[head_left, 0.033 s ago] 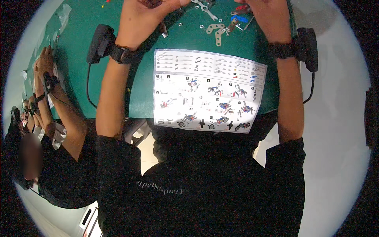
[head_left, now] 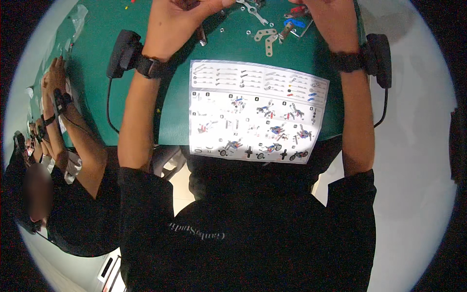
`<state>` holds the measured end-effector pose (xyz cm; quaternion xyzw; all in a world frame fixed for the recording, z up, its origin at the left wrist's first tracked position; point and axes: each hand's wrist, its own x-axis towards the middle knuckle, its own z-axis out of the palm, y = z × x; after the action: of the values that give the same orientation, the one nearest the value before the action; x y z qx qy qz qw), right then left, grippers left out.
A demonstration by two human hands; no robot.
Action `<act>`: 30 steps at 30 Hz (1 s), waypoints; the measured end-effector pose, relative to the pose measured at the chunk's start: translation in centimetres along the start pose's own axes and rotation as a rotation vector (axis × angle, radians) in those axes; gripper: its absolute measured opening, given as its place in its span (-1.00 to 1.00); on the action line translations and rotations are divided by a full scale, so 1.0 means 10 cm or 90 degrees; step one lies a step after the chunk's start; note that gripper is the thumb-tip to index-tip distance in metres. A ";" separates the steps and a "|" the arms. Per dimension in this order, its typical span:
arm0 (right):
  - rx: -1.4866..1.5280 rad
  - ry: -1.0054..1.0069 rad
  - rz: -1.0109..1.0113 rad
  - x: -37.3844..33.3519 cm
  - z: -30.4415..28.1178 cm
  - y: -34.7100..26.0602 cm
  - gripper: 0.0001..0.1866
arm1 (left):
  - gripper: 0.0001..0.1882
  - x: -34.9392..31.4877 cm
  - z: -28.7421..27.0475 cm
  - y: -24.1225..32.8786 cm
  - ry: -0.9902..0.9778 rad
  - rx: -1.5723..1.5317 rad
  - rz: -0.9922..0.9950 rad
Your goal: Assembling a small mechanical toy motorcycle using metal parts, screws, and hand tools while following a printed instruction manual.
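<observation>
At the upper edge, my left hand (head_left: pixel 176 23) is curled, its thumb pointing right toward a small metal wrench (head_left: pixel 253 11). The fingers look closed, but whatever they hold lies beyond the picture. A bolt (head_left: pixel 202 37) is beside the left palm. My right hand (head_left: pixel 332 22) is also cut off by the upper edge, close to a red piece (head_left: pixel 297 10); its fingers are mostly hidden. Below that hand are a blue piece (head_left: pixel 295 23) and a brownish strip (head_left: pixel 287 31). Bent metal plates with holes (head_left: pixel 268 45) lie left of these, among several loose nuts (head_left: pixel 248 32).
A printed instruction sheet (head_left: pixel 228 104) with assembly drawings lies between my forearms, overhanging the near edge of the green table (head_left: pixel 175 112). To the left, a co-worker's hands (head_left: pixel 54 78) rest near clear plastic bags (head_left: pixel 73 27). A white wall or surface (head_left: pixel 413 146) is on the right.
</observation>
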<state>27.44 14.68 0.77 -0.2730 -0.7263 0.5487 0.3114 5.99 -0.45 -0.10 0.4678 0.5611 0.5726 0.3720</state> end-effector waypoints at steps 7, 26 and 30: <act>-0.093 0.019 0.000 -0.04 0.05 -0.03 -0.80 | -0.84 -0.04 -0.02 -0.03 -0.034 -0.018 0.018; -0.038 -0.166 -0.087 -0.09 0.37 -0.30 -0.78 | -0.82 -0.13 -0.13 0.05 -0.019 -0.051 -0.002; -0.073 -0.176 -0.242 -0.11 0.50 -0.36 -0.79 | -0.82 -0.22 -0.18 0.21 0.000 -0.031 -0.001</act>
<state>24.21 9.86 3.07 -0.0712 -0.8304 0.4701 0.2906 5.09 -3.23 1.85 0.4580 0.5472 0.5858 0.3842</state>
